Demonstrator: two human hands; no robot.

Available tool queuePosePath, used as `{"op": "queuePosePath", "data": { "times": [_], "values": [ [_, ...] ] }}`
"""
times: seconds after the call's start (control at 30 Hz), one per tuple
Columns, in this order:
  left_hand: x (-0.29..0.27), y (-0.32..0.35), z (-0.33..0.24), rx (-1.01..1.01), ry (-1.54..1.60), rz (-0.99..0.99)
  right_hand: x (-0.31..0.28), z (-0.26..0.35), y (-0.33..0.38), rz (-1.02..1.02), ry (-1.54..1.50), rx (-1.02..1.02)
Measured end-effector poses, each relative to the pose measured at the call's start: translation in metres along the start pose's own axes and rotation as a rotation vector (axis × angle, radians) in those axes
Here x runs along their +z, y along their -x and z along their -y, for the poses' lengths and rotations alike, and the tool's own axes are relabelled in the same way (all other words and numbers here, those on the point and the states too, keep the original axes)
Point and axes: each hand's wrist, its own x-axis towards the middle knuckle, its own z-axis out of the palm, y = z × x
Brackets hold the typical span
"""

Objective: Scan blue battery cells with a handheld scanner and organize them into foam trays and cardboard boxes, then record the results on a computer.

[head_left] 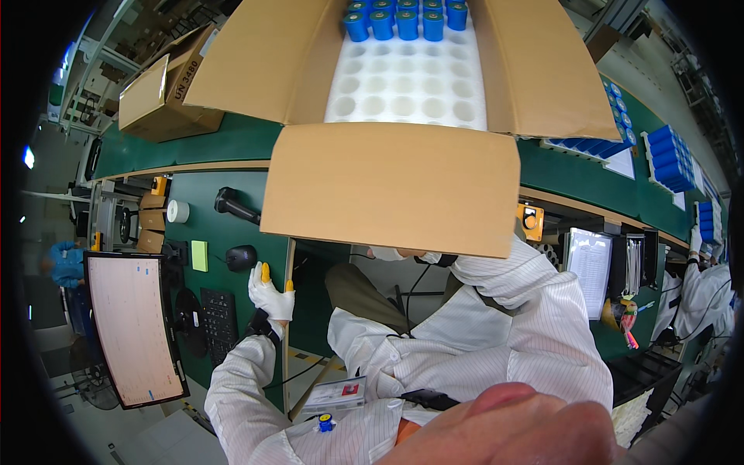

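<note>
My left hand [271, 294], in a white glove with yellow fingertips, is at the green side desk just below a black computer mouse [241, 258]. Its fingers are stretched out, the thumb apart, with nothing held. Most of my right hand [387, 253] is hidden under the front flap of an open cardboard box [391, 186]; only a strip of white glove shows, so its fingers cannot be read. Inside the box, a white foam tray [403, 89] has rows of round holes. Blue cylindrical cells [407, 25] fill its far rows.
A black handheld scanner [236, 205], keyboard [219, 322] and monitor [136, 329] are at left. Another cardboard box [170, 93] stands at the far left. Blue cells in trays [670, 159] line the right bench, above a clipboard [587, 271]. A co-worker's white sleeve [705, 298] shows far right.
</note>
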Motion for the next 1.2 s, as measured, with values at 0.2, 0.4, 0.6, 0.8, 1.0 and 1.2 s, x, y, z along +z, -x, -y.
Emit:
{"op": "queuePosePath", "data": {
  "times": [0.2,0.4,0.6,0.8,1.0,1.2],
  "values": [
    [0.004,-0.009,0.025,-0.002,-0.002,-0.006,0.008,0.005,-0.020,0.053,0.038,0.067],
    [0.011,-0.018,0.051,-0.016,0.013,-0.010,0.016,0.010,-0.042,0.106,0.076,0.136],
    [0.017,-0.022,0.053,-0.008,0.006,-0.014,0.019,0.004,-0.043,0.154,0.116,0.205],
    [0.028,-0.010,0.024,-0.021,0.006,-0.005,0.017,-0.015,-0.013,0.213,0.155,0.268],
    [0.043,-0.004,-0.007,-0.002,0.004,-0.011,0.012,-0.037,0.025,0.258,0.196,0.344],
    [0.058,-0.001,-0.044,-0.003,0.033,-0.029,-0.002,-0.062,0.066,0.304,0.244,0.414]
  ]
}}
